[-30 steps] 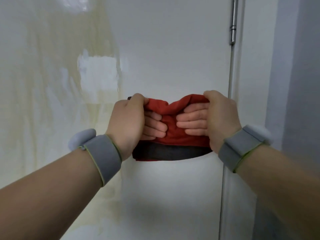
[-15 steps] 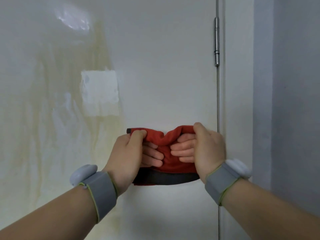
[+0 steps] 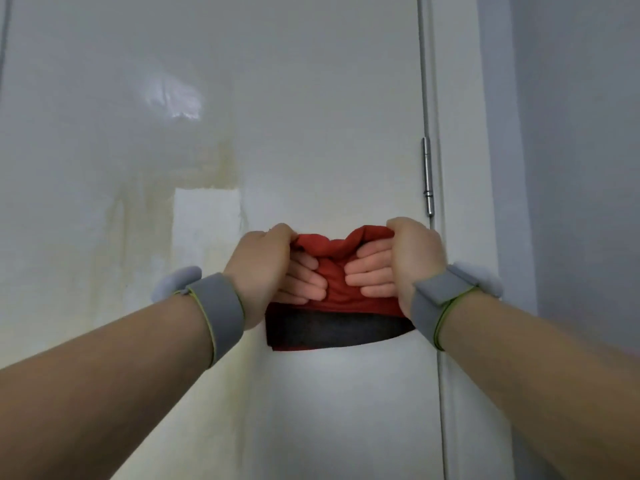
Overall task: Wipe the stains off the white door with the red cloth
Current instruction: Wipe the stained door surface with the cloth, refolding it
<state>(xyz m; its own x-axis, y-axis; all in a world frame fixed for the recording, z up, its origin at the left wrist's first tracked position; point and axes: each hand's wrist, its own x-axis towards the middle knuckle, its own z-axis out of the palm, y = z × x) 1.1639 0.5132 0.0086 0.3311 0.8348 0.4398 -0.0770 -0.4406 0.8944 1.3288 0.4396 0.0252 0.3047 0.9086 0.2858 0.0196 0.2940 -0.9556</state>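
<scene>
door (image 3: 311, 116): white, smooth, shiny paint, yellow stains
red cloth (image 3: 341, 289): soft, matt, dark band
hinge (image 3: 428, 176): shiny metal
wrist bands (image 3: 221, 311): grey, soft cloth

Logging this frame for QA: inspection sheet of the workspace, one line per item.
Surface: white door, glossy, yellowish stains on its left half around a paler patch.
Job's things: red cloth, bunched, dark band along its lower edge, held up at the door.
Clutter: nothing seen.
Grippers: left hand and right hand both grip the cloth, fingers curled over it; grey wristband on each wrist.
Cables: nothing seen.
Surroundings: metal hinge on the door's right edge, grey wall further right.
</scene>
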